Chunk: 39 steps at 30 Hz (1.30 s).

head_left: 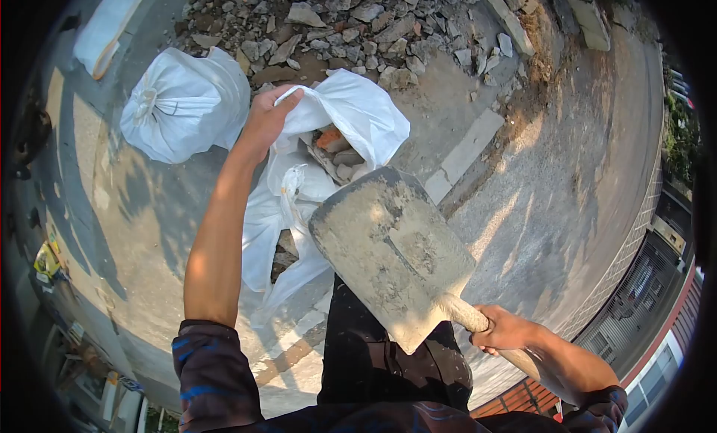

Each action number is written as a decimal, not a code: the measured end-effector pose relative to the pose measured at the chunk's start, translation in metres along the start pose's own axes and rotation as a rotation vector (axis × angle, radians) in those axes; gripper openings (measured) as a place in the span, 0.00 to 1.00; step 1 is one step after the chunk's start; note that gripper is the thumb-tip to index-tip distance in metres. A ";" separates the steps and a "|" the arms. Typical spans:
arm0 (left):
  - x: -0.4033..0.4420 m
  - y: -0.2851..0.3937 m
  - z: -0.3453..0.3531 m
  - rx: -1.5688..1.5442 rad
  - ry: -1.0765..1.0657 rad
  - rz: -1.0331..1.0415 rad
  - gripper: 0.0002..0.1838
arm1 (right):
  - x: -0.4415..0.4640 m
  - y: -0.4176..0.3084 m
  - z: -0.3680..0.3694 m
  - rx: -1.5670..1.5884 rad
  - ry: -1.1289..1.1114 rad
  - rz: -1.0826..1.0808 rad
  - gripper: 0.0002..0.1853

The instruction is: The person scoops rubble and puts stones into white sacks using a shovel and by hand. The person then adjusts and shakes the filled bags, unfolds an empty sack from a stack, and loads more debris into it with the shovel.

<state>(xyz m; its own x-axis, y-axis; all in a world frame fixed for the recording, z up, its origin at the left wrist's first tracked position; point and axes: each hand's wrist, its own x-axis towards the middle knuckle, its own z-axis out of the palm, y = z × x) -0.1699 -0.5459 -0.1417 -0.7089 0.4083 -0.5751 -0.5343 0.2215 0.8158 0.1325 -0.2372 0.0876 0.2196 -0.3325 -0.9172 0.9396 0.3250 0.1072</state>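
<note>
My left hand (pixel 270 119) grips the rim of an open white sack (pixel 358 108), with rubble (pixel 340 155) showing inside its mouth. My right hand (pixel 508 330) is closed round the wooden handle of a shovel (pixel 396 246). The shovel's broad, dirt-caked blade bears no load and lies over the lower right side of the open sack. Just below the sack mouth is another white sack (pixel 258 231), torn or gaping, with stones visible in it. A tied, full white sack (pixel 187 104) stands left of my left hand.
A heap of broken concrete and stones (pixel 336 29) spreads beyond the sacks. Flat slabs (pixel 467 153) lie on the pavement to the right. Another white sack (pixel 112 26) is at the upper left. A gated building (pixel 635 298) stands at the far right.
</note>
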 end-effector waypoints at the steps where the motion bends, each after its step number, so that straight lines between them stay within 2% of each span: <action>1: -0.008 0.009 0.011 -0.006 0.001 0.009 0.17 | -0.006 0.021 -0.002 -0.021 0.109 -0.026 0.21; 2: -0.020 0.022 0.027 0.164 -0.070 0.129 0.16 | -0.010 0.041 -0.006 -0.046 0.213 -0.054 0.21; 3: -0.027 0.030 0.036 0.340 -0.136 0.249 0.15 | -0.010 0.061 -0.014 -0.059 0.217 -0.062 0.21; 5: -0.039 0.024 0.038 0.290 -0.128 0.235 0.15 | -0.010 0.095 -0.028 -0.109 0.466 -0.165 0.19; 6: -0.040 0.020 0.030 0.179 -0.024 0.182 0.15 | -0.010 0.094 -0.033 -0.053 0.547 -0.207 0.17; 7: -0.042 0.016 0.028 0.068 0.076 0.122 0.15 | -0.007 0.098 -0.043 -0.047 0.531 -0.201 0.17; 8: -0.049 0.009 0.035 0.079 0.076 0.095 0.15 | -0.003 0.106 -0.053 0.032 0.565 -0.159 0.17; 10: -0.056 -0.001 0.041 0.275 0.416 0.039 0.15 | 0.017 0.113 -0.076 0.197 0.653 -0.138 0.17; 12: -0.070 0.002 0.082 0.699 0.915 0.281 0.17 | 0.038 0.103 -0.107 0.216 0.701 -0.209 0.17; 13: -0.078 0.002 0.103 0.672 0.985 0.248 0.17 | 0.046 0.099 -0.123 0.246 0.764 -0.247 0.16; 14: -0.089 -0.002 0.126 0.639 1.053 0.212 0.18 | 0.057 0.085 -0.145 0.223 0.775 -0.209 0.22; 16: -0.106 -0.021 0.182 0.355 0.868 0.103 0.12 | 0.094 0.070 -0.201 0.213 0.824 -0.275 0.33; 17: -0.115 -0.053 0.203 0.273 0.678 -0.001 0.13 | 0.119 0.064 -0.237 0.133 0.824 -0.333 0.41; 19: -0.126 -0.117 0.251 -0.172 0.730 -0.226 0.17 | 0.165 0.031 -0.304 0.026 0.918 -0.424 0.36; 20: -0.119 -0.142 0.256 -0.150 0.745 -0.241 0.17 | 0.198 0.017 -0.344 -0.024 0.934 -0.501 0.34; 21: -0.122 -0.164 0.261 -0.353 0.817 -0.487 0.21 | 0.225 -0.003 -0.381 -0.033 0.953 -0.635 0.28; 22: -0.127 -0.178 0.263 -0.562 0.893 -0.727 0.25 | 0.251 -0.027 -0.416 -0.070 1.019 -0.648 0.25; 23: -0.120 -0.185 0.261 -0.545 0.923 -0.745 0.25 | 0.267 -0.057 -0.449 -0.112 0.996 -0.642 0.26; 25: -0.087 -0.199 0.249 -0.777 0.996 -0.753 0.33 | 0.326 -0.093 -0.513 -0.175 1.194 -0.792 0.25; 26: -0.074 -0.205 0.240 -0.759 1.021 -0.758 0.33 | 0.340 -0.115 -0.531 -0.178 1.248 -0.794 0.26; 28: -0.051 -0.212 0.223 -0.860 1.026 -0.617 0.39 | 0.369 -0.152 -0.566 -0.188 1.316 -0.797 0.26; 29: -0.045 -0.210 0.221 -0.849 1.050 -0.619 0.39 | 0.386 -0.165 -0.582 -0.199 1.329 -0.796 0.25; 31: -0.036 -0.194 0.223 -1.090 1.144 -0.470 0.38 | 0.390 -0.193 -0.593 -0.135 1.200 -0.797 0.26; 32: -0.030 -0.179 0.226 -1.092 1.154 -0.484 0.38 | 0.393 -0.199 -0.600 -0.075 1.101 -0.786 0.26; 33: -0.024 -0.158 0.230 -1.097 1.111 -0.375 0.38 | 0.404 -0.200 -0.612 -0.087 1.098 -0.770 0.26; 34: -0.023 -0.143 0.233 -1.104 1.075 -0.267 0.37 | 0.414 -0.200 -0.625 -0.237 1.196 -0.750 0.26; 35: -0.023 -0.134 0.232 -1.116 1.092 -0.274 0.37 | 0.420 -0.203 -0.632 -0.391 1.288 -0.738 0.27; 36: -0.019 -0.126 0.225 -1.107 1.078 -0.149 0.36 | 0.415 -0.207 -0.633 -0.516 1.326 -0.612 0.28; 37: -0.017 -0.122 0.217 -1.096 1.059 -0.023 0.34 | 0.410 -0.209 -0.635 -0.529 1.331 -0.624 0.28; 39: -0.024 -0.127 0.195 -1.169 1.058 0.021 0.33 | 0.420 -0.204 -0.641 -0.665 1.416 -0.527 0.30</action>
<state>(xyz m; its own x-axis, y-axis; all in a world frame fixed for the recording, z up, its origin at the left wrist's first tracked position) 0.0046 -0.4113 -0.2195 -0.4408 -0.4873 -0.7538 -0.2119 -0.7596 0.6149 -0.1346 0.1244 -0.5658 -0.8169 0.3775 -0.4360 0.4761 0.8681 -0.1404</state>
